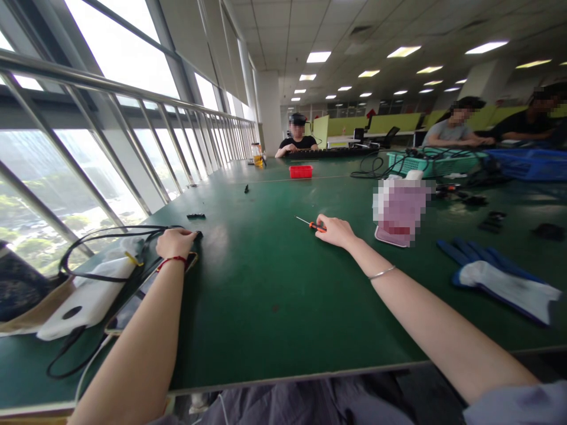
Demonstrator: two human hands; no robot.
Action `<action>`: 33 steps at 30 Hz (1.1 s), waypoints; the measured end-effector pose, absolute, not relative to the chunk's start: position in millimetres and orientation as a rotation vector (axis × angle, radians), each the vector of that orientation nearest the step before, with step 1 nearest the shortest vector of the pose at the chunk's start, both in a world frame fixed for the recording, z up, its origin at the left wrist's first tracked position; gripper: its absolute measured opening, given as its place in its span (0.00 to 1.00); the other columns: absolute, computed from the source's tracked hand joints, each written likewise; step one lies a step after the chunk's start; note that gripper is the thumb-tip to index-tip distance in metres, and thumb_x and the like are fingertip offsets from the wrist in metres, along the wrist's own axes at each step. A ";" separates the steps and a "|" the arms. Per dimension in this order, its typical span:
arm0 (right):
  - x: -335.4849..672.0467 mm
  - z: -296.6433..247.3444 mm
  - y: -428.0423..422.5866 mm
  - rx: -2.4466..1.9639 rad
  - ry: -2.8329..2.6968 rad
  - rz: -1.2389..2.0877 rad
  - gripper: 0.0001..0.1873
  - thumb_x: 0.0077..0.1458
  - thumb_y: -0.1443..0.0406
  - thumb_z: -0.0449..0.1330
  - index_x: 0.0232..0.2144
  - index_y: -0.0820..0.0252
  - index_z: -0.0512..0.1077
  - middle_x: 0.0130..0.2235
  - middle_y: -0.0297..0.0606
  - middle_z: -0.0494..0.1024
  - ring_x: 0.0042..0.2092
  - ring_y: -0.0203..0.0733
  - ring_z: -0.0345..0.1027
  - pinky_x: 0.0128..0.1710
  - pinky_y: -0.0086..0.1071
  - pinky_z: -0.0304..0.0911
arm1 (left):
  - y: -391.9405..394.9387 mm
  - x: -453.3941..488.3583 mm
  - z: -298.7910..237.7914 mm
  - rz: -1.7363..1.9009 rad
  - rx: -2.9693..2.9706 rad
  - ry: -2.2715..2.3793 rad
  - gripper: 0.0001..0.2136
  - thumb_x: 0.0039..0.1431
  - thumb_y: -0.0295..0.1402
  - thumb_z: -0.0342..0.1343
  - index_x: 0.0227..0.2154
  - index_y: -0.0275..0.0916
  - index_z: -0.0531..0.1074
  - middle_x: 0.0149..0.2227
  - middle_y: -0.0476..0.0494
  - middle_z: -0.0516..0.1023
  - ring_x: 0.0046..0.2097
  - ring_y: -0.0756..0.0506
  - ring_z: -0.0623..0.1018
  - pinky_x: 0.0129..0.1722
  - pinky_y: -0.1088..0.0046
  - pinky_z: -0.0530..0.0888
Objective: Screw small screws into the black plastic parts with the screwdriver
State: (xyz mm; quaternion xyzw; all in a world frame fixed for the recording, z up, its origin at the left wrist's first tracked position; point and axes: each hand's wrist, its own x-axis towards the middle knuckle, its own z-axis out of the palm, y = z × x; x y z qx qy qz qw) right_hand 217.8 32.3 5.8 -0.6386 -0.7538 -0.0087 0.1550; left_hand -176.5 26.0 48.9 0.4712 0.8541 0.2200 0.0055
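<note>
At the left of the table, my left hand (173,242) has its fingers closed at a small black piece (198,235), whose exact kind is hidden by the fingers. A phone (191,261) lies partly under that wrist. My right hand (335,231) is closed around the orange and black handle of a screwdriver (317,226); its thin metal shaft points away to the left, low over the green table (266,307). Another small black piece (195,216) lies just beyond my left hand, and a further black bit (247,189) sits farther back.
Black cables (66,260) and a white case (91,301) lie at left. A blue-white glove (496,280) and a pixelated pinkish object (401,212) are at right. Farther back are a red tray (300,172), green basket (432,162), blue basket (531,165) and several seated people.
</note>
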 end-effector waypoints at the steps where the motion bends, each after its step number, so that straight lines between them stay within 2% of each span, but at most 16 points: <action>1: 217.6 5.9 32.0 -1.829 -2.160 -0.025 0.14 0.49 0.57 0.53 0.39 0.52 0.66 0.38 0.36 0.77 0.36 0.44 0.69 0.30 0.31 0.54 | 26.2 -176.5 49.0 0.675 1.482 2.677 0.18 0.52 0.42 0.55 0.43 0.38 0.77 0.48 0.39 0.77 0.49 0.37 0.74 0.42 0.67 0.70; 12: 217.8 5.6 33.4 -1.830 -2.160 -0.020 0.14 0.49 0.57 0.53 0.39 0.52 0.66 0.38 0.36 0.77 0.36 0.45 0.69 0.29 0.31 0.53 | 27.3 -177.3 47.1 0.660 1.527 2.695 0.18 0.51 0.43 0.55 0.41 0.38 0.77 0.45 0.39 0.78 0.46 0.38 0.75 0.38 0.70 0.69; 33: 218.3 5.5 33.6 -1.833 -2.164 -0.016 0.14 0.49 0.57 0.54 0.39 0.52 0.67 0.38 0.36 0.77 0.37 0.45 0.69 0.31 0.32 0.56 | 28.7 -177.6 44.4 0.756 1.490 2.656 0.18 0.51 0.41 0.56 0.42 0.36 0.76 0.46 0.36 0.77 0.48 0.38 0.74 0.42 0.68 0.69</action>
